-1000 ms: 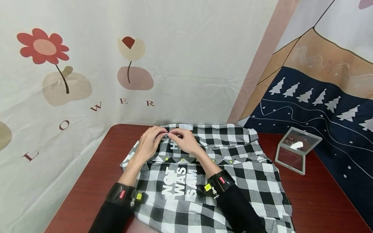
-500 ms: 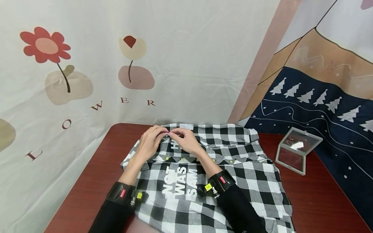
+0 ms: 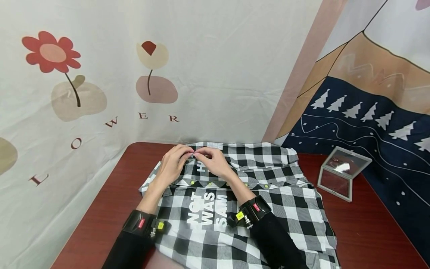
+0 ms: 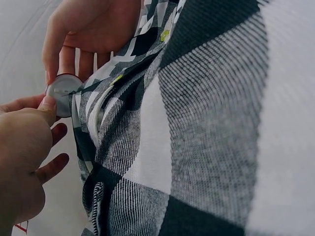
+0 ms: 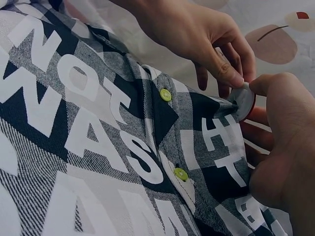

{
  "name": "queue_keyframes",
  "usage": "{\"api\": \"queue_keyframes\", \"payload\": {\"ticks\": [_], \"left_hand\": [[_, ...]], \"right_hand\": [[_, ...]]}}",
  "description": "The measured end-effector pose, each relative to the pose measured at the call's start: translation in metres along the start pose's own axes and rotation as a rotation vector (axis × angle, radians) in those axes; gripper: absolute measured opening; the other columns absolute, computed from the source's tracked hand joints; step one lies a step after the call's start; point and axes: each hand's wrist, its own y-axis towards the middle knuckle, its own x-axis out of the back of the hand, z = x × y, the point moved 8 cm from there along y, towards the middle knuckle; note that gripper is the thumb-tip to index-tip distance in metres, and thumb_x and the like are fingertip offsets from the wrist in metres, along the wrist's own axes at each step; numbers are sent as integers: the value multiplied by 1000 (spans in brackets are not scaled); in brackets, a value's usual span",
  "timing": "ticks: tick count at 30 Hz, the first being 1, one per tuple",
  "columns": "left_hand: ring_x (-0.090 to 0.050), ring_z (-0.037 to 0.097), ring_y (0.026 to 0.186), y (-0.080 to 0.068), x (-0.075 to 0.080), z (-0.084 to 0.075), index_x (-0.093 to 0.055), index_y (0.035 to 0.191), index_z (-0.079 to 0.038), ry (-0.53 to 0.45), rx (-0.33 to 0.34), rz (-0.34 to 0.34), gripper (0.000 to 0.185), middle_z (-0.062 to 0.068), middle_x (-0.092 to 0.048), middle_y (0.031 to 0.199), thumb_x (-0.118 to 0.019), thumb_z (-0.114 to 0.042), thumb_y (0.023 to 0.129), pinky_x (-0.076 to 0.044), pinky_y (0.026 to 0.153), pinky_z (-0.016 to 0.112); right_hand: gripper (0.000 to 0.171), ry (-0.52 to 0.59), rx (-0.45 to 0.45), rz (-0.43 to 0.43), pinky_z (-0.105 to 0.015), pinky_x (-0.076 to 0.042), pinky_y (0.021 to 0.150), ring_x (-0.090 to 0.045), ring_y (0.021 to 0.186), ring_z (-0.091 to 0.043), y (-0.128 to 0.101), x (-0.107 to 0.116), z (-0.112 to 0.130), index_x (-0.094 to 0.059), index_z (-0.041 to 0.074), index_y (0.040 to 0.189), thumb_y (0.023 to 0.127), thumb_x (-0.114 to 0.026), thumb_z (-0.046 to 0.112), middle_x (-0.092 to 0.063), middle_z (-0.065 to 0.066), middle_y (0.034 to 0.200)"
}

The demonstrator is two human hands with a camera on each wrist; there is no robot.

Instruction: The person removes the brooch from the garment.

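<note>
A black-and-white checked shirt (image 3: 289, 209) with white lettering and yellow-green buttons lies spread on the table. At its far left part, my left hand (image 3: 172, 164) and right hand (image 3: 215, 162) meet fingertip to fingertip. Between them is a round pin badge (image 4: 63, 92), its pale grey back and thin red rim showing in the left wrist view. Both hands pinch the badge by its edge. In the right wrist view the badge (image 5: 242, 102) touches a gathered bit of the shirt cloth, beside the lettering. Whether the pin passes through the cloth is too small to tell.
An open clear hinged case (image 3: 342, 173) stands to the right of the shirt on the reddish-brown table (image 3: 373, 231). Behind the table hangs a pale cloth (image 3: 218, 67) with printed flowers, with a dark blue tree-patterned cloth (image 3: 352, 127) to the right.
Both hands stay in nearly the same place, with only tiny shifts of the fingertips at the badge. The shirt and the case have not moved.
</note>
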Motion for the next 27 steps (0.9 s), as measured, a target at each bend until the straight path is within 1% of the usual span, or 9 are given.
{"api": "queue_keyframes", "payload": {"ticks": [6, 10, 16, 19, 23, 27], "left_hand": [[-77, 32, 115, 1, -1, 3, -82, 123, -10, -4, 15, 4, 16, 11, -80, 123, -75, -12, 109, -64, 97, 52], [-78, 33, 118, 2, -1, 4, -82, 125, -9, -15, 23, 13, 18, 11, -80, 127, -75, -10, 109, -64, 100, 52], [-77, 35, 113, 2, 2, 8, -78, 137, -4, -77, 37, 30, 27, 16, -78, 135, -73, -8, 110, -65, 92, 56], [-76, 38, 117, 2, 5, 12, -76, 139, -2, -97, 60, 47, 29, 18, -76, 138, -72, -9, 111, -64, 94, 58], [-74, 40, 126, 2, 8, 19, -77, 137, -2, -101, 106, 88, 28, 18, -75, 140, -72, -13, 112, -62, 104, 59], [-73, 42, 129, 0, 9, 23, -78, 135, 0, -112, 130, 124, 27, 18, -76, 138, -73, -14, 112, -60, 107, 63]], "right_hand": [[31, -7, 9, -19, -31, -63, 88, -78, 105, -17, 1, 0, 0, -83, 14, 130, 112, -69, 35, -84, -7, 127], [31, -1, 12, -31, -31, -63, 88, -78, 105, -17, 1, 1, -1, -83, 15, 131, 112, -69, 35, -84, -7, 127], [30, 28, 4, -37, -32, -63, 89, -78, 109, -19, 0, 0, -2, -82, 15, 132, 113, -70, 34, -82, -8, 129], [28, 38, -6, -46, -33, -63, 86, -78, 106, -18, 0, 1, -2, -82, 17, 131, 112, -71, 35, -83, -7, 126], [27, 44, -10, -53, -32, -62, 84, -77, 101, -15, 0, 2, -2, -83, 17, 128, 112, -72, 35, -83, -7, 122], [27, 47, -11, -52, -31, -63, 85, -78, 102, -17, 0, 2, -1, -83, 17, 127, 111, -74, 35, -83, -7, 122]]}}
